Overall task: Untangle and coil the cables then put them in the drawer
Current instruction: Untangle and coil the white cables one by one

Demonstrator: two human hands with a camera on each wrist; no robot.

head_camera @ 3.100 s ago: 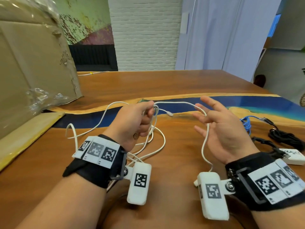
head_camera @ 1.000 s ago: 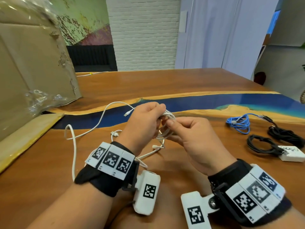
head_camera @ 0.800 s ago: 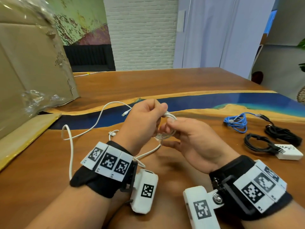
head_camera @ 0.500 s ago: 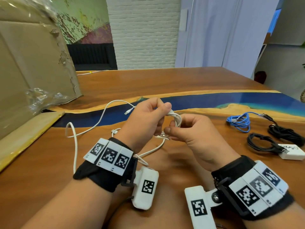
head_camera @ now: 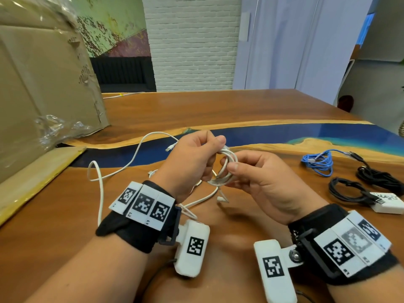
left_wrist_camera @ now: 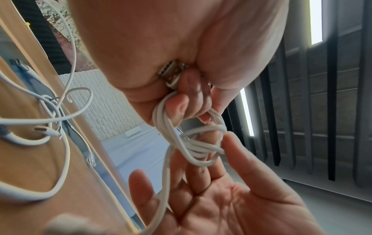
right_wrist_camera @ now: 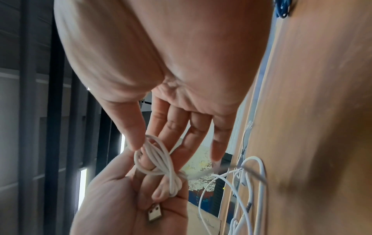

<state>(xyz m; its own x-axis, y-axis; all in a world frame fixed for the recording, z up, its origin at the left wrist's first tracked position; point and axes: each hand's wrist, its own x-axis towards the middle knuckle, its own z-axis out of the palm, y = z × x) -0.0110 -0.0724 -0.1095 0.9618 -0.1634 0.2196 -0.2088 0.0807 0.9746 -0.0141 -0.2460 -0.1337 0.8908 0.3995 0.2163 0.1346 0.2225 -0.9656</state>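
Observation:
I hold a small coil of white cable (head_camera: 227, 171) above the wooden table (head_camera: 196, 110), in front of my chest. My left hand (head_camera: 215, 154) grips the coil's near side with curled fingers. The cable's USB plug (right_wrist_camera: 155, 213) lies in that palm. My right hand (head_camera: 231, 169) pinches the coil's far side between thumb and forefinger, its other fingers (right_wrist_camera: 217, 143) nearly straight. A short tail (head_camera: 220, 197) hangs from the coil. More loose white cable (head_camera: 98, 171) lies on the table to the left. No drawer is in view.
A large cardboard box (head_camera: 43, 84) stands at the left, partly in plastic wrap. At the right lie a bundled blue cable (head_camera: 319, 162), two black cables (head_camera: 349, 191) and a white adapter (head_camera: 389, 204). A blue resin strip (head_camera: 284, 134) crosses the table.
Three seconds ago my hands were apart, with the cable draped over my open right hand. Since then they have come together and the cable has been wound into a tighter coil.

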